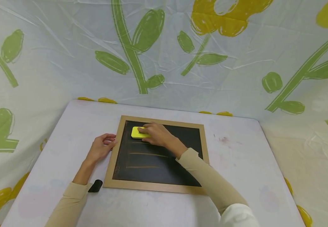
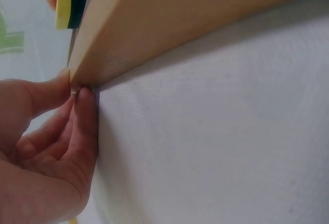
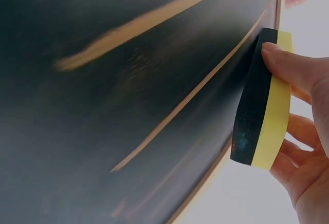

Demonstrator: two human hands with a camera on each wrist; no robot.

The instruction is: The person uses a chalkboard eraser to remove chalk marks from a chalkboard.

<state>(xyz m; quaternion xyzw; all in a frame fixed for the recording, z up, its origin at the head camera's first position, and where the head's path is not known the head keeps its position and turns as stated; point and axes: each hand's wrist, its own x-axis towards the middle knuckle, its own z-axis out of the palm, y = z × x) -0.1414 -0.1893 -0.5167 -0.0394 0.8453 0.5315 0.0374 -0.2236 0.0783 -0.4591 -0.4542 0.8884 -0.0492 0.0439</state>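
A small chalkboard with a light wooden frame lies on the table, with several tan chalk lines across its left half. My right hand grips a yellow chalkboard eraser near the board's upper left. Seen from the right wrist, the eraser has a dark felt layer under the yellow, and my thumb lies along its side. My left hand holds the left edge of the frame, thumb and fingertips pinching the wooden rim in the left wrist view.
A small black object lies beside the left sleeve, near the board's lower left corner. The white table has rounded far corners. A flower-printed sheet hangs behind the table and at both sides.
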